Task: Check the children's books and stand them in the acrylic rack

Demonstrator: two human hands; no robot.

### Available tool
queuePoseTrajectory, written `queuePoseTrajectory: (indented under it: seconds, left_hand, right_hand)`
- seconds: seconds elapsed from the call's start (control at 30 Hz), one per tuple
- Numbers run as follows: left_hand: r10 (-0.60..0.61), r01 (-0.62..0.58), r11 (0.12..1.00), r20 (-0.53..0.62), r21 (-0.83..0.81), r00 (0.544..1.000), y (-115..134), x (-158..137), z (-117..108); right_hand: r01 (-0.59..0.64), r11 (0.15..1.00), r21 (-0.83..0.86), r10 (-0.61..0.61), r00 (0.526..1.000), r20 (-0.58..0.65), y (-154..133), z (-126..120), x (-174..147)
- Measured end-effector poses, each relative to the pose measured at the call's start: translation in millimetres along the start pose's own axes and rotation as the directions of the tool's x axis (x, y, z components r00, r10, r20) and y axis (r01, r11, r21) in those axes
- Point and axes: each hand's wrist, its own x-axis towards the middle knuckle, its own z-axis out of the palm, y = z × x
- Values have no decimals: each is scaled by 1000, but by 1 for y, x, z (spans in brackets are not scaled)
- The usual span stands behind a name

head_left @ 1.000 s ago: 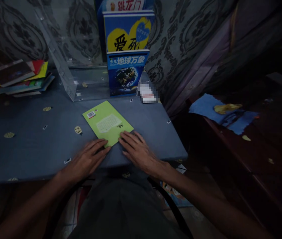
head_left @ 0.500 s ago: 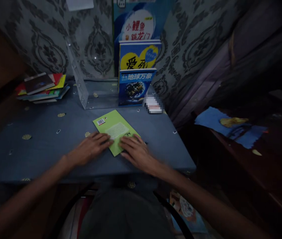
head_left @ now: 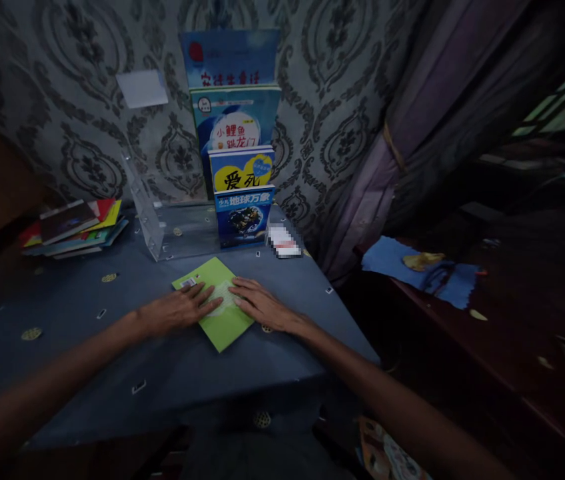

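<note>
On the blue tablecloth (head_left: 307,347), a green book (head_left: 221,335) is slanting longways from far left to near right, under the left hand (head_left: 181,310) and right hand (head_left: 263,309), both touching it with flat, slightly spread fingers, gripping nothing.

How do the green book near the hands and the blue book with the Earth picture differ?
The green book lies on the table, while the Earth book stands nearly upright in the clear rack. The left hand and right hand are over the green book, away from the Earth book. Both have printed covers.
</note>
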Motion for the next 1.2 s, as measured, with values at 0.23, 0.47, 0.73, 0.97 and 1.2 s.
queuePoseTrajectory:
  seconds: [0.23, 0.47, 0.73, 0.97, 1.2]
  left_hand:
    - [-662, 352, 663, -300, -661, 687, 0, 15, -61]
    - [-900, -8, -130, 115, -991, 420, 13, 52, -49]
    - [-837, 710, 416, 66, -569, 544, 10, 14, -7]
    - [-704, 648, 699, -132, -301, 698, 17, 39, 7]
    - [-611, 488, 771, -258, -410, 748, 18, 33, 44]
  right_hand:
    - [-136, 545, 827, 261, 965, -13, 3, -38, 4]
    - [-6, 651, 759, 308, 916, -256, -10, -40, 9]
    - [-376, 925, 44, 369, 870, -326, 13, -31, -16]
    - [-56, 967, -247, 7, 981, -194, -18, -12, 17]
    - [38, 984, -176, -20, 995, 102, -29, 24, 67]
